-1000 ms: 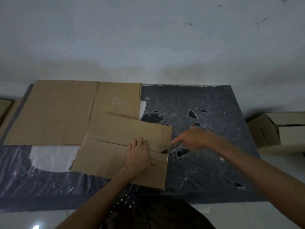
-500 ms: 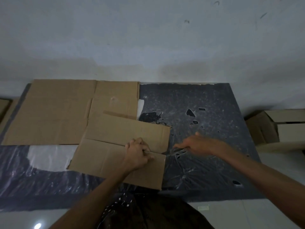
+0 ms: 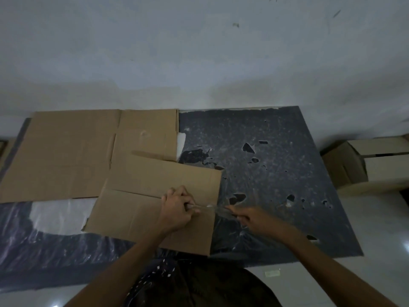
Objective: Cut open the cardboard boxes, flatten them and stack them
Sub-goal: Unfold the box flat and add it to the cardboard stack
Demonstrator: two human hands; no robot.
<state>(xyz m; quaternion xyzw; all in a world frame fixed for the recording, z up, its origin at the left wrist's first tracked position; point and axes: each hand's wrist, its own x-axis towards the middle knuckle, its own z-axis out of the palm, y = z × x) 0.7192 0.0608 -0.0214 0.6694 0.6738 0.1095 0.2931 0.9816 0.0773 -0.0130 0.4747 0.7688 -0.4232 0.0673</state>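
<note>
Dark mat (image 3: 276, 173), flattened box (image 3: 137, 213) lengthwise left-right

A blurred shiny thing (image 3: 215, 208) runs between the left hand (image 3: 177, 209) and the right hand (image 3: 254, 220); blade or tape, it cannot be told, nor whether the left fingers pinch it. The right hand grips its other end, hidden inside curled fingers. The left hand covers part of the seam of the near cardboard sheet (image 3: 143, 213), which hides a corner of the far sheet (image 3: 66, 156). The right edge cuts off a box (image 3: 376, 167). A small label (image 3: 271, 273) is unreadable.
</note>
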